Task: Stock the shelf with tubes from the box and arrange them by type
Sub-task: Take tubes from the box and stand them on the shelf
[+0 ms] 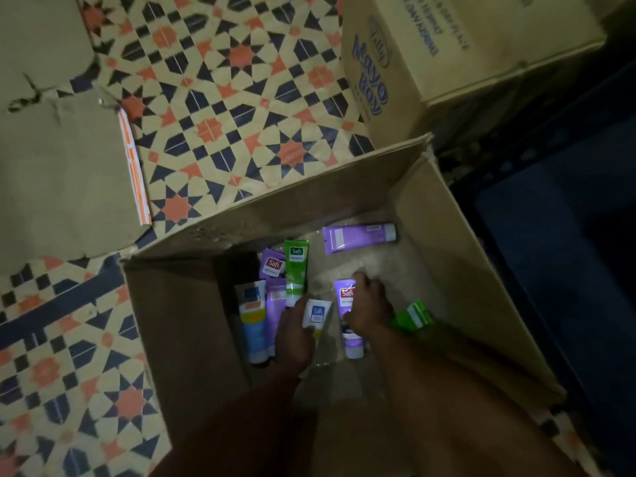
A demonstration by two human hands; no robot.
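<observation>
Both hands are down in the box (192, 325). Your left hand (296, 339) pinches a small white tube (317, 315); your right hand (370, 309) closes on a purple tube (346, 297) — long axis near-to-far. Loose tubes lie left and far.

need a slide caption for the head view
Both hands reach into an open box: left hand holds a white tube, right hand on a purple tube.

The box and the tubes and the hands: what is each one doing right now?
Box: open, flaps out, on the floor.
Purple tube: lying flat, alone at the far end.
Green tube: lying on other tubes.
Blue tube: lying by the box wall.
White tube: held by left hand.
Right hand: gripping a purple Safi tube.
</observation>
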